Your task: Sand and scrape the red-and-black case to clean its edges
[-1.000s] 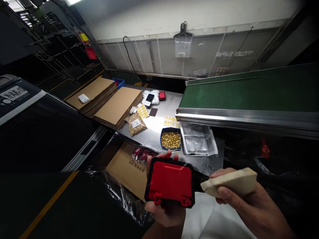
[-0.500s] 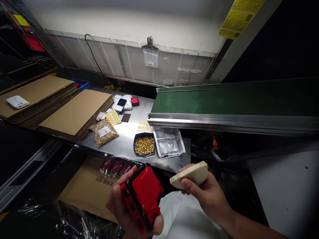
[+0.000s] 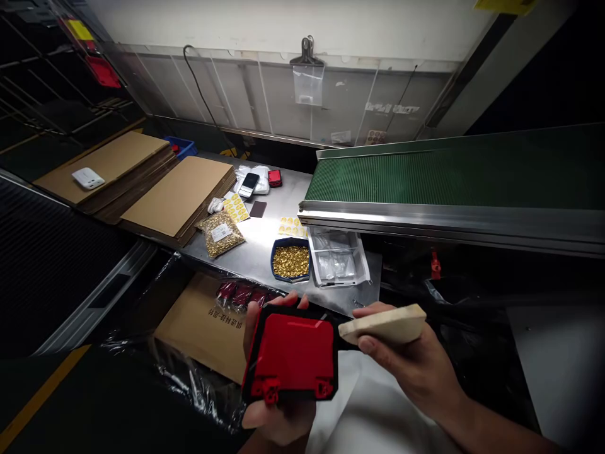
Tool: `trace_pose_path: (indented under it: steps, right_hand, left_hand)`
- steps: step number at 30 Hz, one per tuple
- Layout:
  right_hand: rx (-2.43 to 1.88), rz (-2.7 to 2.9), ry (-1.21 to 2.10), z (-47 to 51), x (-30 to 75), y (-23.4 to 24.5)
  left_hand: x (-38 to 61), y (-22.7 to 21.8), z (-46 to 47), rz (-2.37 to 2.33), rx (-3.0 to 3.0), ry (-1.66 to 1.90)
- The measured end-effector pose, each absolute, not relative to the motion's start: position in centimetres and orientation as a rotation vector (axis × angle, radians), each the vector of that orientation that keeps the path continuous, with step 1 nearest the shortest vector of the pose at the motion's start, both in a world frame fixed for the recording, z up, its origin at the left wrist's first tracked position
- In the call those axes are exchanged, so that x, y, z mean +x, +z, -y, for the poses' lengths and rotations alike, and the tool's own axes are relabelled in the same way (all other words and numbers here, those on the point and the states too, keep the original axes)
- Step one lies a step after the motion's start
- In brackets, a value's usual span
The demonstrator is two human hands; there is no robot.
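My left hand [image 3: 286,421] is closed around a boxy red and black plastic case [image 3: 297,348], fingers on its left and far edges and the thumb near its front. The case's flat red face is turned up toward me, with two small red lugs along the near edge. To its right, my right hand [image 3: 420,362] grips a thick, flat cream-coloured pad [image 3: 385,325] between thumb and fingers. The pad's left end is very near the case's right edge; whether they touch I cannot tell. My palms are hidden.
A metal table [image 3: 255,252] carries a blue tray of gold pieces [image 3: 290,261], a white bin [image 3: 338,258], a bag of gold pieces [image 3: 220,234] and cardboard stacks [image 3: 179,195]. A green conveyor [image 3: 378,180] stands right. Below left is a plastic-lined box [image 3: 203,328].
My left hand has turned the case from a steep tilt to face me squarely, closer to the pad. My right hand keeps its grip on the pad. The camera view has shifted.
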State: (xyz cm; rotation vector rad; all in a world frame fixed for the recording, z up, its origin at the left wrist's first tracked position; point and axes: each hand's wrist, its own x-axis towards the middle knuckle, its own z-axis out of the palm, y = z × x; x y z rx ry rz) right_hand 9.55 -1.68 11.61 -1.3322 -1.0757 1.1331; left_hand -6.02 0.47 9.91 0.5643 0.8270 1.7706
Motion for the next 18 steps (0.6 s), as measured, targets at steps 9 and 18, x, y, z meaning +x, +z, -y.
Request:
trace_pose_path:
  steps: [9, 18]
  right_hand:
    - [-1.375, 1.166, 1.057, 1.4, 9.6, 11.5]
    - [-1.242, 1.466, 0.821, 0.4, 10.0, 12.4]
  left_hand:
    - [-5.7, 8.3, 0.0, -0.736, 0.201, 1.525]
    - [-5.3, 9.8, -1.5, -0.736, 0.272, 1.594]
